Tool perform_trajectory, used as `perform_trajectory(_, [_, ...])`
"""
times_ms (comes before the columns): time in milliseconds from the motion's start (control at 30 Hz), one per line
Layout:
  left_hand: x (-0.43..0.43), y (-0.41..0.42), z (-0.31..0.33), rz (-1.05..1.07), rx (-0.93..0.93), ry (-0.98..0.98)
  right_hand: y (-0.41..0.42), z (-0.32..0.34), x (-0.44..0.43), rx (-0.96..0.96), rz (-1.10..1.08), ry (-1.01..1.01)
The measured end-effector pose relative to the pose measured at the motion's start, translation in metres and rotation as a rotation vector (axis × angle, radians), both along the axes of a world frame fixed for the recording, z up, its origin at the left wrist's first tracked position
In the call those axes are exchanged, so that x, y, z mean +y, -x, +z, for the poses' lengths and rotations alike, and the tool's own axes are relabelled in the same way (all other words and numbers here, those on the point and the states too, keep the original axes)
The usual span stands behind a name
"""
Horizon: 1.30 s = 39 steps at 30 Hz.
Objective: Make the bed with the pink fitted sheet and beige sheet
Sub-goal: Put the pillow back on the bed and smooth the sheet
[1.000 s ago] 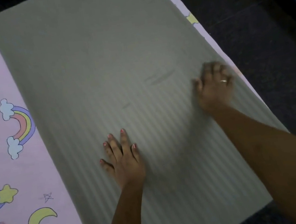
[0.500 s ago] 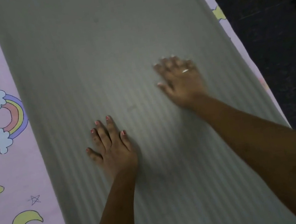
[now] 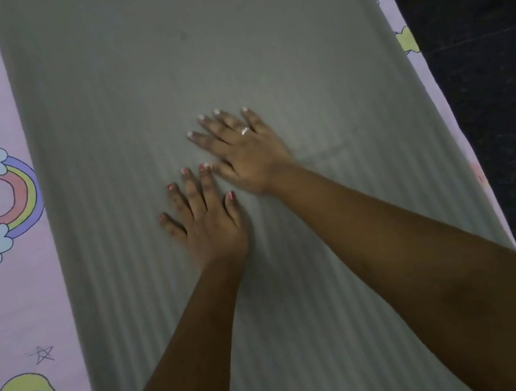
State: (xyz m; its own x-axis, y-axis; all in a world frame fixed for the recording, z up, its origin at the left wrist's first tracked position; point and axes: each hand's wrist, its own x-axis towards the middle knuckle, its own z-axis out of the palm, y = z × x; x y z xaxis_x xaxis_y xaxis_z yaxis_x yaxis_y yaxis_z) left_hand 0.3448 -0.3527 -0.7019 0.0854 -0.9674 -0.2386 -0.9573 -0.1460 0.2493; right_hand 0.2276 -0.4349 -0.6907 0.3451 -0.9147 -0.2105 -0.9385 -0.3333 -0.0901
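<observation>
My left hand (image 3: pixel 212 225) has nails (image 3: pixel 231 195) painted a pinkish red on all five fingers (image 3: pixel 193 193). My right hand (image 3: pixel 243 154), at 1 o'clock from it, wears a slim silver-coloured ring (image 3: pixel 244 131) on the ring finger, and its nails look pale, almost white at the tips. My left forearm (image 3: pixel 180 357) and right forearm (image 3: pixel 409 256) are bare as far as they show.

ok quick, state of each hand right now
Left hand: open, flat on the beige sheet, holding nothing.
Right hand: open, fingers spread on the same sheet, holding nothing.
</observation>
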Motion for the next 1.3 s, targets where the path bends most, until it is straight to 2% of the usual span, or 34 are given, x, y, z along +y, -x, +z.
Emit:
perform_trajectory(67, [-0.004, -0.002, -0.003, -0.033, -0.016, 0.030, 0.014, -0.004, -0.013, 0.011, -0.027, 0.031])
perform_trajectory(333, [-0.004, -0.008, 0.002, -0.068, 0.004, 0.036, 0.158, 0.006, -0.025, 0.120, -0.577, 0.136])
perform_trajectory(433, [-0.002, -0.017, 0.006, -0.066, 0.023, 0.038, 0.176, 0.017, -0.017, 0.101, -0.921, 0.128])
perform_trajectory(500, [0.005, -0.028, 0.009, -0.023, 0.022, 0.015, 0.163, 0.026, -0.012, 0.124, -0.986, 0.151])
perform_trajectory(600, [0.016, -0.045, 0.013, 0.033, 0.023, -0.018, 0.094, 0.033, 0.000, 0.099, -0.718, 0.185])
perform_trajectory(700, [0.033, -0.057, 0.013, 0.074, 0.022, -0.040, -0.008, 0.026, 0.044, -0.069, -0.303, 0.066])
perform_trajectory(800, [0.050, -0.066, 0.009, 0.109, -0.001, -0.026, -0.058, 0.013, 0.086, -0.051, 0.080, -0.049])
perform_trajectory(833, [0.059, -0.072, 0.007, 0.116, -0.007, -0.025, -0.058, 0.007, 0.092, -0.056, 0.107, -0.055])
perform_trajectory(1000, [0.102, -0.105, 0.000, 0.203, 0.011, 0.016, -0.038, -0.006, 0.093, -0.056, -0.058, 0.019])
perform_trajectory(1133, [0.146, -0.128, -0.002, 0.263, 0.008, 0.038, -0.066, -0.007, 0.113, -0.039, -0.183, -0.008])
perform_trajectory(1300, [0.207, -0.154, 0.004, 0.247, -0.003, 0.022, -0.127, -0.004, 0.200, -0.048, 0.050, -0.016])
